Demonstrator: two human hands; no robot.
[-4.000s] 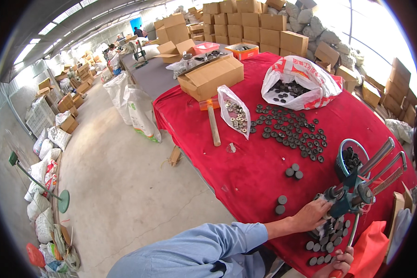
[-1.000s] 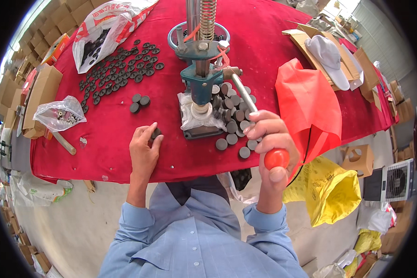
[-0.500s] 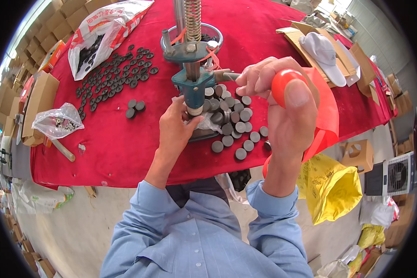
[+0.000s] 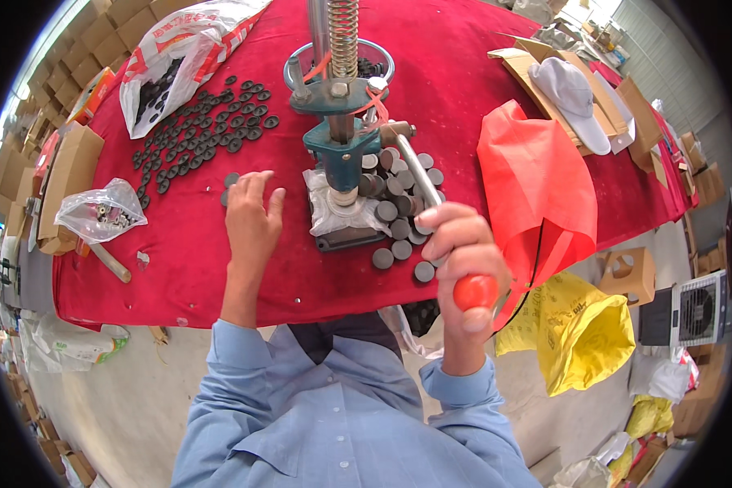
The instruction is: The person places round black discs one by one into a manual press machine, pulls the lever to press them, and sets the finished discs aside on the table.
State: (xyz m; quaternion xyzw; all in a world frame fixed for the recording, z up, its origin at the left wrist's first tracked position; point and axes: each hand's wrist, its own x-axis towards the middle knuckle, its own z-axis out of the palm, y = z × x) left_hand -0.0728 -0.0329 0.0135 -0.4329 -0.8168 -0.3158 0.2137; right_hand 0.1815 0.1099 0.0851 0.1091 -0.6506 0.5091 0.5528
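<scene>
My right hand (image 4: 469,264) is wrapped round the lever (image 4: 419,169) of a green hand press (image 4: 342,146), with the lever's red ball knob (image 4: 475,293) at the thumb. The press's ram meets a crumpled clear plastic sheet (image 4: 337,215) over the black base (image 4: 346,241); whatever lies under the ram is hidden. Left of the press, my left hand (image 4: 252,215) is open, thumb apart, its fingertips beside a few dark round caps (image 4: 231,180) that it partly covers. Right of the press lies a pile of grey round caps (image 4: 400,228).
Many black discs (image 4: 211,130) spread at the far left beside a white and red plastic bag (image 4: 179,53). A bowl (image 4: 386,69) stands behind the press. To the right lie a red fabric bag (image 4: 537,175) and a grey cap (image 4: 565,89); a small clear bag (image 4: 102,211) sits left.
My right hand has swung the lever down and toward me, and the ram has lowered. My left hand has left the press base and moved left to the few dark caps.
</scene>
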